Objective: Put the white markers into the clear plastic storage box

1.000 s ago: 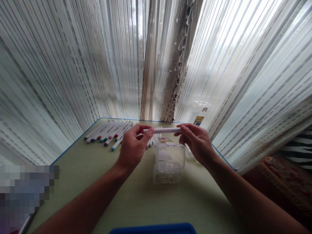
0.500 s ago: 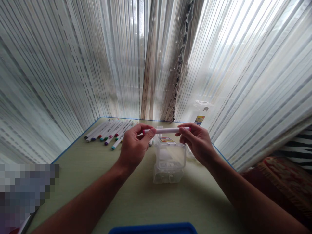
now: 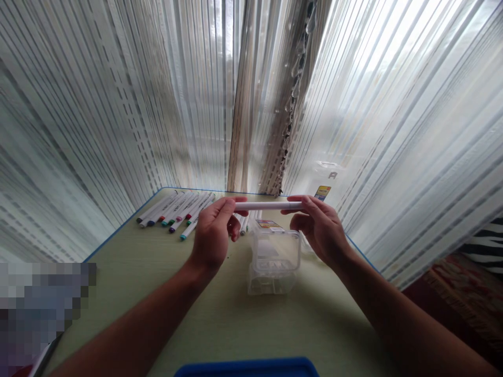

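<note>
A white marker (image 3: 267, 206) is stretched level between my two hands, above the table. My left hand (image 3: 216, 228) pinches its left end between thumb and fingers, and my right hand (image 3: 320, 225) pinches the right end; both tips are covered by fingers. Below the marker stands a clear plastic box (image 3: 275, 256) with a colourful label on its top. To the left of my left hand, several white markers with coloured ends (image 3: 176, 209) lie side by side on the table. A few more markers (image 3: 245, 222) show partly behind the box and my left fingers.
The pale green table (image 3: 212, 319) has a blue edge. A blue object (image 3: 247, 368) lies at the near edge. Clear packaging with a yellow label (image 3: 323, 192) stands at the back right. Striped curtains (image 3: 188, 104) hang behind, and a patterned cushion (image 3: 467, 285) sits at right.
Both hands have shifted their grip on the marker, my left fingers now stretching along it. The pink ends seen before are now covered, and the marker is slightly higher.
</note>
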`<state>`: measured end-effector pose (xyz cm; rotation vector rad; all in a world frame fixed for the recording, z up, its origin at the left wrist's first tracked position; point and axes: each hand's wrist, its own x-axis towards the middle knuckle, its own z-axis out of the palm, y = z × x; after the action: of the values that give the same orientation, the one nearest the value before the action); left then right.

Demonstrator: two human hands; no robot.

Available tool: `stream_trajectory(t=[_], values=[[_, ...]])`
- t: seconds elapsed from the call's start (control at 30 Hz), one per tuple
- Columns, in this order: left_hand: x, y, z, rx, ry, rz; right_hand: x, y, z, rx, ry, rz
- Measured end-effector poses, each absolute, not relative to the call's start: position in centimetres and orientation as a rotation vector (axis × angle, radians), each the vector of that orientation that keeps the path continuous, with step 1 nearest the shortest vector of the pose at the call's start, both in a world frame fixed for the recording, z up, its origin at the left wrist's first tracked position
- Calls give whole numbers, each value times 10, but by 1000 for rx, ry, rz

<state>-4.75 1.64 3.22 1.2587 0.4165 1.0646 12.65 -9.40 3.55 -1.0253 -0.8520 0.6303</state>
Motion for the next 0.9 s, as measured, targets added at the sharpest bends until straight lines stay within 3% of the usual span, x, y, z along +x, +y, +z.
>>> stream_trajectory(t=[0.9], values=[[-48,17,30,1351,444,1065,130,-93,30,-1081,-894,586]])
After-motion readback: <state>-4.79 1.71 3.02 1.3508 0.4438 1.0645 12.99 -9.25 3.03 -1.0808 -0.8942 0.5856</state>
